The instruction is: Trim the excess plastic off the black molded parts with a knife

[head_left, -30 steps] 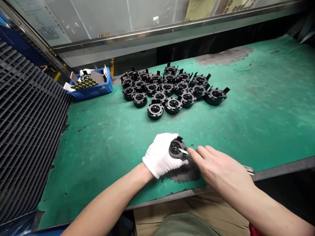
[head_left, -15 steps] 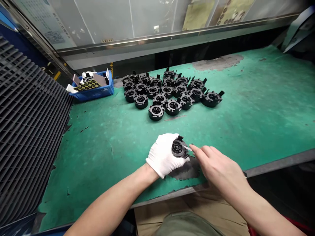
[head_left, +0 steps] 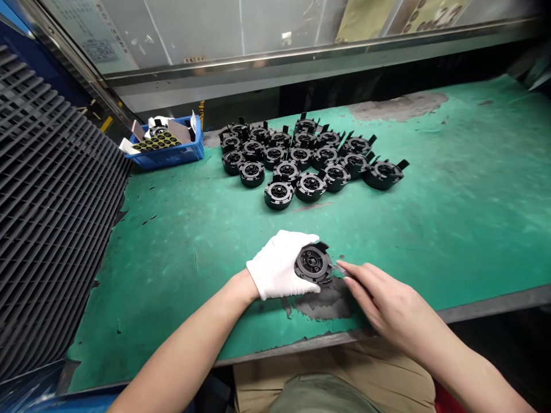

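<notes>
White-gloved left hand (head_left: 282,267) grips one black round plastic part (head_left: 313,264) over the green tabletop (head_left: 167,241); bare right hand (head_left: 383,295), just right of the part, pinches one thin pale blade-like tool (head_left: 338,268), long axis pointing left toward the part's rim, contact unclear. Beyond: about twenty similar black parts (head_left: 300,156), clustered; one blue plastic bin (head_left: 174,156), left.

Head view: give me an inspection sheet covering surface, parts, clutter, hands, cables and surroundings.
Surface: green mat, with worn grey patches.
Job's things: round black part, thin tool; similar parts grouped beyond.
Clutter: blue bin holding a yellow-and-black sheet and other pieces.
Hands: gloved left hand grips the part; bare right hand holds the tool by its rim, contact unclear.
Cables: nothing seen.
Surroundings: dark ribbed rack at left, grey panel behind.
</notes>
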`<state>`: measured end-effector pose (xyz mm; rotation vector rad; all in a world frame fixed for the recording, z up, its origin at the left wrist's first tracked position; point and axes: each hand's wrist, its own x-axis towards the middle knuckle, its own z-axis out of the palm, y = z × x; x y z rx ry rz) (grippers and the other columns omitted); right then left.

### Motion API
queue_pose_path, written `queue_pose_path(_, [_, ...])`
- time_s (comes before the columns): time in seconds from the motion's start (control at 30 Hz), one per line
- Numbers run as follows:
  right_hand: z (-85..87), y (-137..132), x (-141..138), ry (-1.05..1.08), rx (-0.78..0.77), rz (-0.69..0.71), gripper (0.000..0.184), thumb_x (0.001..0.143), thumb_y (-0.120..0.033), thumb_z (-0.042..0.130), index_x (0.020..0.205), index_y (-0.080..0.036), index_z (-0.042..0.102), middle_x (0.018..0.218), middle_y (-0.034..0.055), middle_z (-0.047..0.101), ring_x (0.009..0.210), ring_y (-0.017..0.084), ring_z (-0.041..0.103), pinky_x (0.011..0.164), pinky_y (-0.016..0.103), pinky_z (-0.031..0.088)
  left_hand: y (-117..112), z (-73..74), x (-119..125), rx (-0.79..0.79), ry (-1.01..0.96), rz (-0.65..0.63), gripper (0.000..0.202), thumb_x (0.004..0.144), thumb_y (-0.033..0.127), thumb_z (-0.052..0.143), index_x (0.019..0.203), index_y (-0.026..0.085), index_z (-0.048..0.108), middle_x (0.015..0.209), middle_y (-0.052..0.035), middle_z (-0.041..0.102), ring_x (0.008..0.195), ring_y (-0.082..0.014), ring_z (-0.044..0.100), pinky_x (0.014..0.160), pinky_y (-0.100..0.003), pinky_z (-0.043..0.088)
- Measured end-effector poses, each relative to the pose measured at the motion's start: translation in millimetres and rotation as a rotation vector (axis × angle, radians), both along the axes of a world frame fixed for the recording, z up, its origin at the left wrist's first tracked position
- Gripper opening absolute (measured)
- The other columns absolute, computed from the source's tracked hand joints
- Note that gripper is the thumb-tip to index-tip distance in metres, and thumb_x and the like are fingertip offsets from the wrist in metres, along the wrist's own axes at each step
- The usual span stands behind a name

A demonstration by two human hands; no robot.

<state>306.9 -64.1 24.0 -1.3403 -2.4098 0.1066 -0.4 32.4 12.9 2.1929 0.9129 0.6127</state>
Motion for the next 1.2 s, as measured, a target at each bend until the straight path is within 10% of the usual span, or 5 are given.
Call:
queue_pose_path(0.13, [0.7, -5, 3, -0.077, 0.007, 0.046, 0.038, 0.132, -0.033, 0.058, 0.162, -0.024, 0.080, 0.105, 0.0046, 0.084, 0.078, 0.019, 0.082, 0.069, 0.031, 0.061, 1, -2.1, -2, 0.009, 0.033, -0.017, 0.113, 0.077, 0.080, 0.118, 0.166, 0.024, 0.077, 0.155, -0.0212, 0.090, 0.149, -0.0525, 0.087, 0.136, -0.069, 0.067])
queue_pose_path(0.4, [7.3, -10, -4, -0.232, 0.121, 0.013, 0.041, 0.125, -0.016, 0.053, 0.159, -0.017, 0.076, 0.089, 0.0002, 0.067, 0.061, 0.018, 0.057, 0.056, 0.038, 0.038, -5, -5.6, -7, 0.005, 0.017, -0.079, 0.106, 0.087, 0.050, 0.112, 0.179, 0.021, 0.067, 0.172, -0.0240, 0.084, 0.163, -0.0507, 0.082, 0.142, -0.068, 0.066])
queue_pose_path(0.57, [15.8, -19, -14, -0.383, 0.119, 0.024, 0.073, 0.095, 0.006, 0.060, 0.164, -0.018, 0.066, 0.095, 0.0017, 0.071, 0.066, 0.019, 0.061, 0.060, 0.035, 0.046, -3, -1.9, -4, 0.010, 0.011, -0.089, 0.088, 0.097, 0.053, 0.098, 0.172, 0.015, 0.071, 0.161, -0.0241, 0.090, 0.152, -0.0497, 0.089, 0.134, -0.063, 0.072])
queue_pose_path(0.93, [18.0, -14, -12, -0.303, 0.122, 0.109, 0.064, 0.102, 0.005, 0.056, 0.160, -0.019, 0.069, 0.097, 0.0017, 0.073, 0.072, 0.021, 0.071, 0.062, 0.034, 0.052, 0, 11.6, 2, -0.037, -0.011, -0.101, 0.048, 0.097, 0.048, 0.096, 0.136, 0.024, 0.082, 0.124, -0.0134, 0.095, 0.118, -0.0423, 0.096, 0.106, -0.051, 0.075])
queue_pose_path(1.2, [14.3, -2, 6, 0.154, -0.009, -0.112, 0.044, 0.134, -0.039, 0.059, 0.176, -0.032, 0.066, 0.120, 0.0062, 0.087, 0.096, 0.023, 0.089, 0.086, 0.035, 0.069, -3, -10.2, -6, -0.168, -0.053, 0.065, 0.147, 0.054, 0.067, 0.130, 0.180, 0.027, 0.067, 0.180, -0.0251, 0.075, 0.169, -0.0559, 0.073, 0.144, -0.077, 0.062])
